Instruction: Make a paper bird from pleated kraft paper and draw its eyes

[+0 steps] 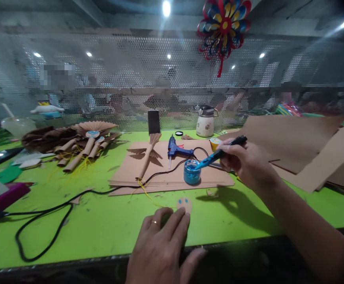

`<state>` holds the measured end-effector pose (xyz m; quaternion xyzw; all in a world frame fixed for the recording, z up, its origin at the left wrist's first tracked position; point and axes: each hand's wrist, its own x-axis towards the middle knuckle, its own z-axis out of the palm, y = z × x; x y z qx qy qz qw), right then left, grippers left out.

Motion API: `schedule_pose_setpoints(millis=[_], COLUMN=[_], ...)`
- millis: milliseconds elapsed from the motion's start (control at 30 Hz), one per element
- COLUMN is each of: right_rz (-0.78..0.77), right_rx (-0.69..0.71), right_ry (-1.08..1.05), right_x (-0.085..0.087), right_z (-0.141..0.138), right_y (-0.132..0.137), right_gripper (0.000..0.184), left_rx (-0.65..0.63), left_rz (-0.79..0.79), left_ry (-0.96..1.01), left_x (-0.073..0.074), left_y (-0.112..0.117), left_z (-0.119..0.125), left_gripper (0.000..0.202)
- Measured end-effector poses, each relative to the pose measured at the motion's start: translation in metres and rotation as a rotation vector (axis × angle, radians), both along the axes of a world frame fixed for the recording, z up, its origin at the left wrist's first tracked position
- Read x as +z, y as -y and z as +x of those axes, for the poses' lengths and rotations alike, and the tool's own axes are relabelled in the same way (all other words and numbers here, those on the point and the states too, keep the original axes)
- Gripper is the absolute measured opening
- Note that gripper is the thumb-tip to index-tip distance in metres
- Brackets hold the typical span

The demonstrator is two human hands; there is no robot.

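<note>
My right hand (245,161) is closed around a paintbrush (219,154) with a black handle and blue-stained tip. The tip dips into a small open jar of blue paint (192,172) standing on a brown cardboard sheet (166,179). My left hand (162,246) lies flat on the green table near the front edge, fingers spread, a ring on one finger. Its fingertips rest beside a small tan paper disc (184,204) with blue dots painted on it.
A blue glue gun (174,150) and a folded paper figure (148,157) lie on the cardboard; the gun's black cord (50,221) loops across the table's left. Finished paper figures (79,146) are piled at back left, cardboard sheets (308,150) at right, a white kettle (205,122) behind.
</note>
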<state>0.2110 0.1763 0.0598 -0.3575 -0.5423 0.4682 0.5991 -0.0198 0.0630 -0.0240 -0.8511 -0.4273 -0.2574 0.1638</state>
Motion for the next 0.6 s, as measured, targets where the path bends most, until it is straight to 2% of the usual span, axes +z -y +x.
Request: schedule_pose_setpoints(millis=[100, 267, 467, 600], right_rz=[-0.047, -0.09, -0.001, 0.014], right_rx=[0.077, 0.16, 0.148, 0.123], right_ry=[0.047, 0.314, 0.492, 0.496], right_x=[-0.011, -0.03, -0.034, -0.035], right_z=[-0.002, -0.008, -0.013, -0.012], right_y=[0.015, 0.032, 0.036, 0.035], right_gripper=[0.009, 0.01, 0.009, 0.009], left_rx=[0.012, 0.024, 0.028, 0.031], left_rz=[-0.038, -0.09, -0.097, -0.106], left_ry=[0.027, 0.057, 0.069, 0.068], left_x=[0.004, 0.007, 0.008, 0.008], left_y=[0.003, 0.005, 0.006, 0.007], left_z=[0.004, 0.007, 0.007, 0.007], left_gripper=[0.053, 0.05, 0.052, 0.051])
